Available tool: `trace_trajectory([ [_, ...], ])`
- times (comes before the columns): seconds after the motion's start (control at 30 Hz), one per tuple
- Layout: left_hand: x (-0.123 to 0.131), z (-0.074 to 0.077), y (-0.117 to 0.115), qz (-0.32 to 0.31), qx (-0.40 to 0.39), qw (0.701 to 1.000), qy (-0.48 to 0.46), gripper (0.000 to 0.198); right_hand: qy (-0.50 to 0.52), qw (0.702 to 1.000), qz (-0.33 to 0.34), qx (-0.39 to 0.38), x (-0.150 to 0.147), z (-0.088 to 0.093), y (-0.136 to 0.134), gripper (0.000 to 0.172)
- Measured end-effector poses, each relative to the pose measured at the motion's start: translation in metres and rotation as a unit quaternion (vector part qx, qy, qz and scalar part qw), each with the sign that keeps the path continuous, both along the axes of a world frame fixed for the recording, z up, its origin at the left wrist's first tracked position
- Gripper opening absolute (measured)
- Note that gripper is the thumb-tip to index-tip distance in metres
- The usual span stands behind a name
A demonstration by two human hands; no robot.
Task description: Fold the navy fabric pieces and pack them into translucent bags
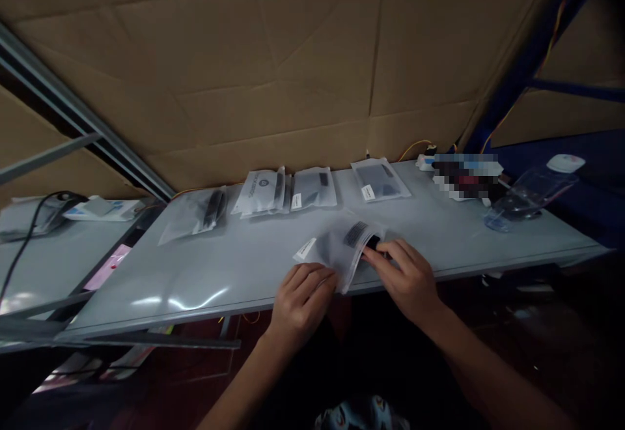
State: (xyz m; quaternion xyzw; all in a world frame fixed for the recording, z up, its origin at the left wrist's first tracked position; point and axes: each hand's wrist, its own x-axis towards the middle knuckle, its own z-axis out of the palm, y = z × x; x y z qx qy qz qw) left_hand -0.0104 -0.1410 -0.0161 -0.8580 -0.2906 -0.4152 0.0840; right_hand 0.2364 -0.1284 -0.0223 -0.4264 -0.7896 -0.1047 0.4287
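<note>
A frosted plastic bag [336, 245] with a white label lies tilted near the table's front edge, its mouth toward me and to the right. My left hand [303, 300] pinches the bag's near edge between thumb and fingers. At the mouth, the fingers of my right hand [404, 275] are closed around a small black item [374, 242], partly inside the bag; its kind is hidden. Dark contents show dimly through the plastic.
Along the back lie more frosted bags: a printed stack [261, 190], a labelled bag [313, 189], another [381, 179] and one at left [198, 212]. A clear bottle [534, 189] lies tilted at right beside a blurred pile [466, 176]. A cardboard wall [312, 58] stands behind the grey table [195, 273].
</note>
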Motion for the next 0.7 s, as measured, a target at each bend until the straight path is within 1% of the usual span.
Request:
trace_trajectory([
  [0.03, 0.006, -0.001, 0.000, 0.004, -0.001, 1.000, -0.014, 0.027, 0.056, 0.997, -0.015, -0.046, -0.002, -0.001, -0.009, 0.016],
  [0.07, 0.011, -0.002, 0.000, 0.007, 0.000, 1.000, -0.023, 0.027, 0.116, 0.987, -0.021, -0.112, -0.004, -0.002, -0.017, 0.017],
  [0.1, 0.015, -0.003, -0.001, 0.006, 0.000, 1.000, -0.026, 0.026, 0.176, 0.964, -0.017, -0.198, -0.007, -0.002, -0.025, 0.024],
  [0.13, 0.019, -0.004, -0.001, 0.002, 0.000, 1.000, -0.023, 0.025, 0.233, 0.927, -0.004, -0.293, -0.010, -0.002, -0.032, 0.033],
  [0.17, 0.022, -0.005, -0.001, -0.006, 0.000, 1.000, -0.015, 0.023, 0.283, 0.879, 0.012, -0.383, -0.012, -0.001, -0.038, 0.039],
  [0.2, 0.025, -0.005, -0.002, -0.013, 0.001, 1.000, -0.006, 0.022, 0.325, 0.828, 0.030, -0.457, -0.015, 0.000, -0.041, 0.043],
  [0.23, 0.027, -0.005, -0.002, -0.019, 0.001, 1.000, 0.001, 0.020, 0.361, 0.780, 0.047, -0.509, -0.016, 0.002, -0.043, 0.046],
  [0.27, 0.029, -0.005, -0.002, -0.022, 0.001, 1.000, 0.006, 0.019, 0.392, 0.744, 0.062, -0.538, -0.016, 0.004, -0.044, 0.048],
  [0.3, 0.031, -0.005, -0.003, -0.021, 0.002, 1.000, 0.008, 0.018, 0.419, 0.718, 0.073, -0.551, -0.016, 0.006, -0.043, 0.051],
  [0.33, 0.033, -0.004, -0.003, -0.018, 0.004, 1.000, 0.009, 0.018, 0.442, 0.701, 0.083, -0.554, -0.015, 0.007, -0.042, 0.053],
  [0.4, 0.036, -0.004, -0.004, -0.016, 0.014, 1.000, 0.016, 0.018, 0.476, 0.681, 0.094, -0.549, -0.012, 0.007, -0.040, 0.055],
  [0.43, 0.037, -0.004, -0.004, -0.018, 0.021, 0.999, 0.021, 0.019, 0.489, 0.678, 0.092, -0.541, -0.010, 0.007, -0.039, 0.056],
  [0.47, 0.038, -0.004, -0.004, -0.021, 0.028, 0.999, 0.027, 0.021, 0.498, 0.681, 0.088, -0.530, -0.009, 0.006, -0.038, 0.057],
  [0.57, 0.042, -0.007, -0.006, -0.021, 0.042, 0.998, 0.027, 0.024, 0.494, 0.704, 0.084, -0.504, -0.007, 0.002, -0.033, 0.058],
  [0.7, 0.049, -0.012, -0.009, 0.002, 0.067, 0.998, 0.006, 0.022, 0.472, 0.733, 0.087, -0.483, -0.003, 0.003, -0.024, 0.056],
])
